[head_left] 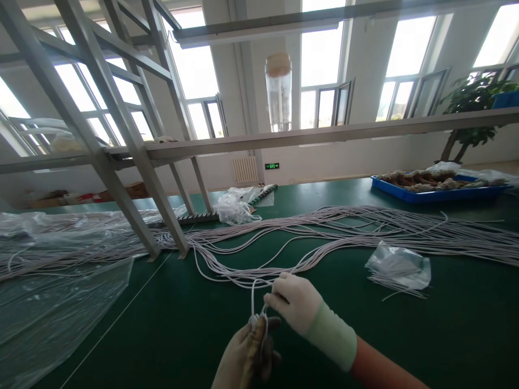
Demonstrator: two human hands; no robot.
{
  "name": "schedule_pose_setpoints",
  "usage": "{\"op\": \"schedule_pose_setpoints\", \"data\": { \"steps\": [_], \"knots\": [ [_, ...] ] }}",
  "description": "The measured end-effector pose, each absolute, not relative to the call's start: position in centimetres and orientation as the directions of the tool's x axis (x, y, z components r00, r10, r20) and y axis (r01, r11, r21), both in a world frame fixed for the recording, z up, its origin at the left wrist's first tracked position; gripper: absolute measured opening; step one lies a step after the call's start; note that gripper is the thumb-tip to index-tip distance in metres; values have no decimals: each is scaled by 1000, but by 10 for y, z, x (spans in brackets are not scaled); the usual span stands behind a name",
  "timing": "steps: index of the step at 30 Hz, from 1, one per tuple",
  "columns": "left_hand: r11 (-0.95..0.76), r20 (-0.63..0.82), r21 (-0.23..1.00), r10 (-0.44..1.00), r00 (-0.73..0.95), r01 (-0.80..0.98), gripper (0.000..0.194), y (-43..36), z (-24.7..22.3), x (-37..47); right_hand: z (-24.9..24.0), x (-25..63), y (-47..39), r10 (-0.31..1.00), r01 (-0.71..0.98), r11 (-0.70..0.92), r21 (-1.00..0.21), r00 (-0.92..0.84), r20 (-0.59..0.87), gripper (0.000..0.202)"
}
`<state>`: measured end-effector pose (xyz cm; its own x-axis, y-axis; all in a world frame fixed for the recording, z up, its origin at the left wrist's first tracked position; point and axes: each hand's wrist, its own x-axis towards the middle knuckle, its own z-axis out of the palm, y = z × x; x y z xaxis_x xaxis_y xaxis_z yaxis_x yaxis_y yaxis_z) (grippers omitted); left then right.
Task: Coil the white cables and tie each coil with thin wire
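So my left hand (251, 348) has its grip closed on a thin white cable (253, 297), looped at about 6 o'clock over the green surface (182, 329). It looks smooth and pale, bent into a tight little curl. My right hand (298, 302) is gloved, fingers pinched at the curl; can't tell if that grip's fully shut. Long grayish-pink cables (324, 251) sprawl from 9 to 3 o'clock.

Your fingers (261, 322) have open table (458, 335) to their right; beyond them, cables (243, 273) span the surface, and leftward, plastic sheeting (60, 308) obstructs.
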<state>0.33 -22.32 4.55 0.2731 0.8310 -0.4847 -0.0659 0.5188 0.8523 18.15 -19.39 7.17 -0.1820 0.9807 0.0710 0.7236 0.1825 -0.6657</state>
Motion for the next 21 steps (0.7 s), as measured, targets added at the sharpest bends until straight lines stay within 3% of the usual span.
{"op": "schedule_pose_setpoints", "data": {
  "steps": [3, 7, 9, 11, 15, 18, 21],
  "knots": [
    [412, -428, 900, 896, 119, 139, 35, -222, 35, 5, 66, 166, -221, 970, 771, 234, -593, -223, 92, 21],
    [101, -123, 968, 989, 82, 228, 45, -224, 31, -1, 41, 147, -241, 948, 793, 311, -525, -299, 110, 21],
    [101, -114, 983, 991, 75, 154, 49, -223, 30, -4, 26, 140, -243, 948, 816, 313, -487, -300, 106, 17],
    [209, -202, 976, 974, 101, -63, 46, -219, 28, -4, 14, 137, -244, 957, 821, 279, -498, -283, 69, 15],
    [396, -340, 797, 918, 203, -457, 26, -211, 26, -3, -1, 150, -250, 963, 584, 153, -797, -271, -14, 16],
    [367, -319, 756, 930, 184, -543, 28, -209, 31, -13, -5, 171, -249, 951, 401, 49, -915, -299, -80, 18],
    [399, -326, 705, 916, 233, -586, 34, -214, 40, -31, 4, 191, -236, 945, 470, -38, -882, -270, -185, 18]
  ]
}}
